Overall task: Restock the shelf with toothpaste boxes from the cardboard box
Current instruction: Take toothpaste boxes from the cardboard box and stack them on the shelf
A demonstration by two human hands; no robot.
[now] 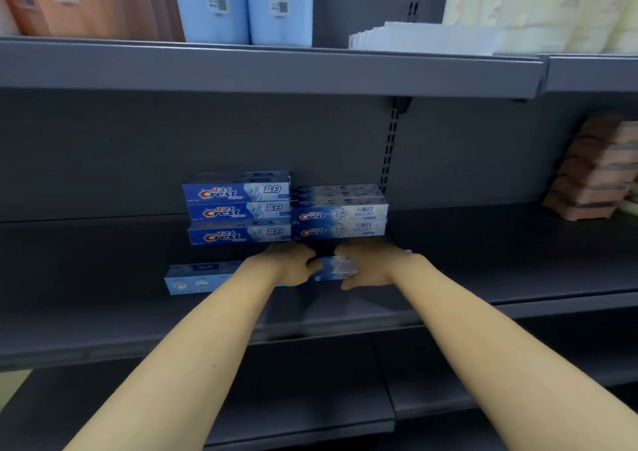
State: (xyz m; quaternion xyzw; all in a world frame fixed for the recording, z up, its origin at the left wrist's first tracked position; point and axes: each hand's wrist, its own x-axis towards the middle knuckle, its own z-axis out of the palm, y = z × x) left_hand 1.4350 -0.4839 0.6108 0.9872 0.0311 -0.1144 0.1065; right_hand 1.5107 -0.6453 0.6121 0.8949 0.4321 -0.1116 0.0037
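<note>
While gripped: hands near shelf edge.

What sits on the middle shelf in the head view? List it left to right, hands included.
Pale toothpaste box lying flat → stack of dark-blue Crest boxes → left hand → stack of lighter Crest boxes → right hand → stack of brownish trays.

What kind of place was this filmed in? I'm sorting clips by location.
Most likely a shop aisle. Grey metal shelving carries stacked Crest toothpaste boxes, and blue packs with barcode labels stand on the shelf above. Both hands, left hand and right hand, hold another toothpaste box.
</note>
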